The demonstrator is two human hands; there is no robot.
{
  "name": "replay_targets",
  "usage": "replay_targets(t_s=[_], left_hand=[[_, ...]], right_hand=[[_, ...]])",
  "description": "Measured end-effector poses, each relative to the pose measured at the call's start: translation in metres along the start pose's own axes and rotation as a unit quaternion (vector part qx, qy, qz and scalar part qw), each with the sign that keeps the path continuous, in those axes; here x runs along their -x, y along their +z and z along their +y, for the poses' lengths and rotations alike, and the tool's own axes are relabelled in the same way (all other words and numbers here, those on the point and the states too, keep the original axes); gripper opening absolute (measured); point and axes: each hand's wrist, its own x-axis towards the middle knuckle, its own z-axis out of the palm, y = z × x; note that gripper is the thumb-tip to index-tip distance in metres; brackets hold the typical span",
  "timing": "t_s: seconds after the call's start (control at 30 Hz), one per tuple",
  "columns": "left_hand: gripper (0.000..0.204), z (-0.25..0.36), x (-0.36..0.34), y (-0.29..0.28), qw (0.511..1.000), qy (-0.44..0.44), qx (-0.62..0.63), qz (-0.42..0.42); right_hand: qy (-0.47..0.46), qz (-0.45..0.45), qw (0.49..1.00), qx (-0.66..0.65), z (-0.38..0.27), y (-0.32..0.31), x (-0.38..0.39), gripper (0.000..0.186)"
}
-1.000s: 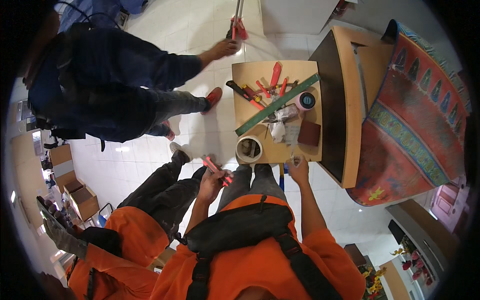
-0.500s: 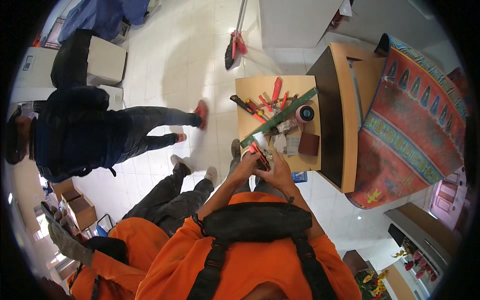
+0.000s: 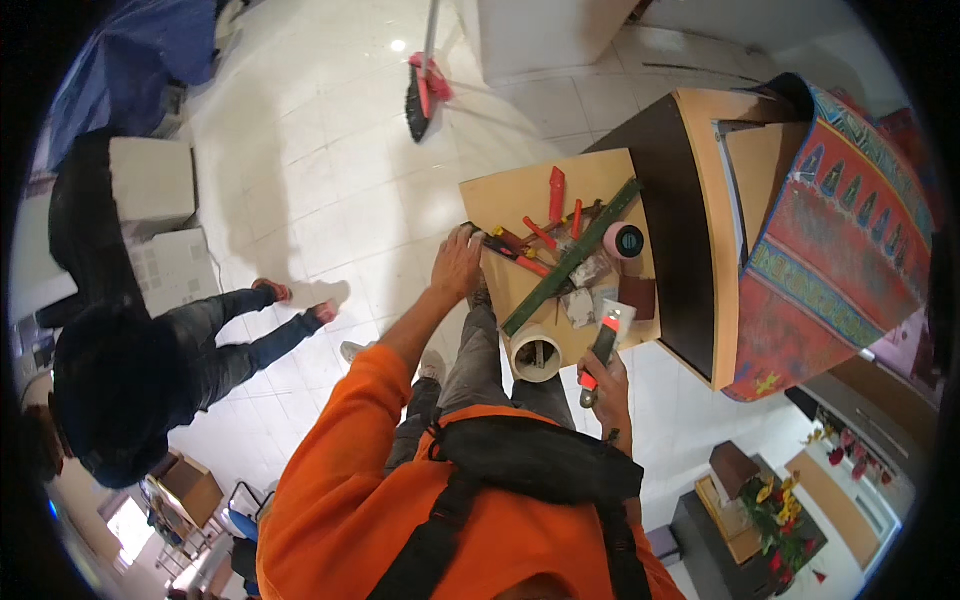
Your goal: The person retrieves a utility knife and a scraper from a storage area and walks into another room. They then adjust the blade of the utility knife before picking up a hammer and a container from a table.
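In my right hand (image 3: 612, 385) is a putty knife (image 3: 604, 350) with a red and black handle, its broad pale blade pointing away from me. My left hand (image 3: 457, 262) reaches to the left edge of the wooden tabletop (image 3: 490, 185), fingers stretched out beside the black end of a long tool (image 3: 497, 247). It does not visibly hold anything. Between my hands, a whitish round tub (image 3: 537, 357) stands at the near edge; its inside is partly shadowed. Across the tabletop lies a long green straight bar (image 3: 570, 260), with red-handled tools (image 3: 556, 195) beyond it.
A pink and black roll-shaped thing (image 3: 622, 240) and a brown sandpaper-like square (image 3: 637, 299) lie at the right. A dark cabinet (image 3: 660, 200) adjoins the table, beside a patterned red rug (image 3: 830, 250). Another person (image 3: 130, 390) is at left; a broom (image 3: 420, 100) stands beyond.
My hands, together over the near edge before, are now apart. The left has moved to the tabletop's left edge, the right holds the putty knife rightward. The tub now shows; the view has shifted.
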Motion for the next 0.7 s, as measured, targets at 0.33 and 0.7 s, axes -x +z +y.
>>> replay_targets(t_s=[0.33, 0.7], left_hand=[[0.016, -0.037, -0.078, 0.035, 0.958, 0.202, -0.204, -0.029], [0.018, 0.045, -0.044, -0.039, 0.96, 0.216, -0.109, -0.14]], right_hand=[[0.033, 0.147, 0.988, -0.025, 0.01, 0.027, 0.048, 0.022], [0.008, 0.098, 0.994, -0.048, 0.012, 0.034, 0.034, 0.022]])
